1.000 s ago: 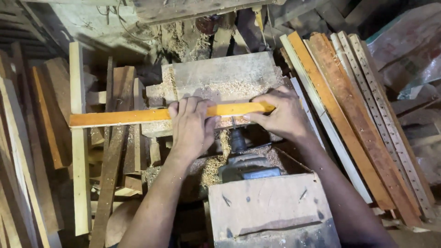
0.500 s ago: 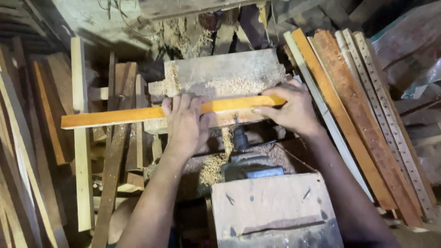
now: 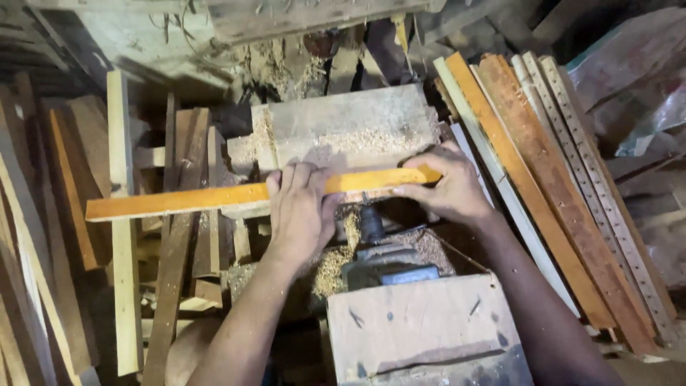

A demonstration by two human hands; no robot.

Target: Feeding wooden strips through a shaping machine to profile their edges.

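A long orange-yellow wooden strip (image 3: 193,200) lies crosswise on a sawdust-covered grey machine table (image 3: 343,129). My left hand (image 3: 300,211) presses flat on the strip's middle, fingers pointing away from me. At the strip's right end my right hand (image 3: 446,187) grips it, fingers curled over the top edge. Just below the strip, between my hands, sits a dark motor or spindle (image 3: 375,229) ringed by sawdust.
A wooden box (image 3: 421,329) stands close in front of me. Long planks and battens (image 3: 543,186) lean at the right. More slats and offcuts (image 3: 128,236) are stacked at the left. Sawdust and a dark gap lie behind the table.
The strip and both hands have slid a little to the right along the machine table. The view has shifted slightly.
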